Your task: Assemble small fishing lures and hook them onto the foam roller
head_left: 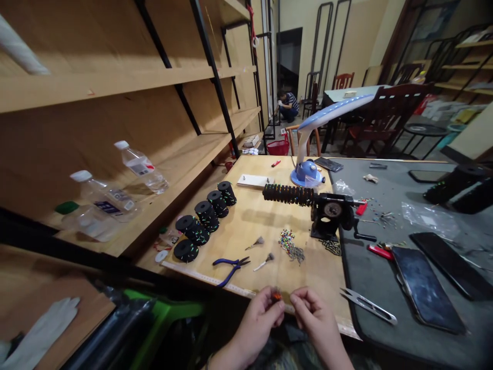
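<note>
My left hand (265, 308) is at the table's front edge, its fingers pinched round a small dark and orange piece (277, 296) with a bristly top. Just to its right, my right hand (310, 308) is closed in a pinch; anything between its fingertips is too small to make out. Ahead of the hands lie two small brushes (264, 261), a pile of colourful beads (287, 239) and a heap of thin metal pins (296, 253). Blue-handled pliers (230, 267) rest to the left, and thread snips (368, 306) to the right.
A black hand-cranked device (332, 210) carries a ridged roller (288, 195). Several black spools (208, 215) line the left edge. Behind stands a blue desk lamp (307, 172). Phones (425, 288) lie on the grey mat (370, 267). Shelving with bottles (144, 169) rises at left. A person (288, 106) crouches far back.
</note>
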`<act>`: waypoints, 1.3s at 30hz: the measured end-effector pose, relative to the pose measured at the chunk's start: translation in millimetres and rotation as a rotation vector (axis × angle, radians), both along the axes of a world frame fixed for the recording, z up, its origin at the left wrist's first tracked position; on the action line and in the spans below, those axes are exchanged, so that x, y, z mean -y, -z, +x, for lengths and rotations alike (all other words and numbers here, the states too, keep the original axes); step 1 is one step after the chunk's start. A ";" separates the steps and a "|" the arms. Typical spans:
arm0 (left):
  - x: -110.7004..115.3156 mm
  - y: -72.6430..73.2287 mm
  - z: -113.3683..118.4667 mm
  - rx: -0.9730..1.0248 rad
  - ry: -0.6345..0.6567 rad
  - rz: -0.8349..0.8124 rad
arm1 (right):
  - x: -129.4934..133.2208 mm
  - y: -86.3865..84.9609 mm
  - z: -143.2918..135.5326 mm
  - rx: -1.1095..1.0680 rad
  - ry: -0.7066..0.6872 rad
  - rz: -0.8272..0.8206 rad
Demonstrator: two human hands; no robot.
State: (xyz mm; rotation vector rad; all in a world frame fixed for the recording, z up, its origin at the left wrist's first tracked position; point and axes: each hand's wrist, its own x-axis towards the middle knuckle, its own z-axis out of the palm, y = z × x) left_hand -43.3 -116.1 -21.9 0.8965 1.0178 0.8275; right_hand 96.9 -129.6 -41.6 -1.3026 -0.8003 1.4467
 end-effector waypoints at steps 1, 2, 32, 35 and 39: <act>0.0 1.1 0.1 -0.011 -0.005 0.006 | 2.2 -0.1 -0.1 0.007 0.006 0.006; -0.2 2.3 -0.1 -0.029 -0.014 0.018 | 4.4 -0.5 0.0 0.020 0.021 0.015; 11.0 20.8 -14.6 -0.455 -0.066 0.430 | 15.8 -5.1 -10.1 -0.164 -0.126 -0.085; 10.9 18.4 -15.1 -0.414 -0.107 0.397 | 18.8 -7.5 -5.5 -0.167 -0.129 -0.041; 12.2 17.2 -17.6 -0.380 -0.146 0.380 | 20.4 -6.2 -4.0 -0.135 -0.148 -0.028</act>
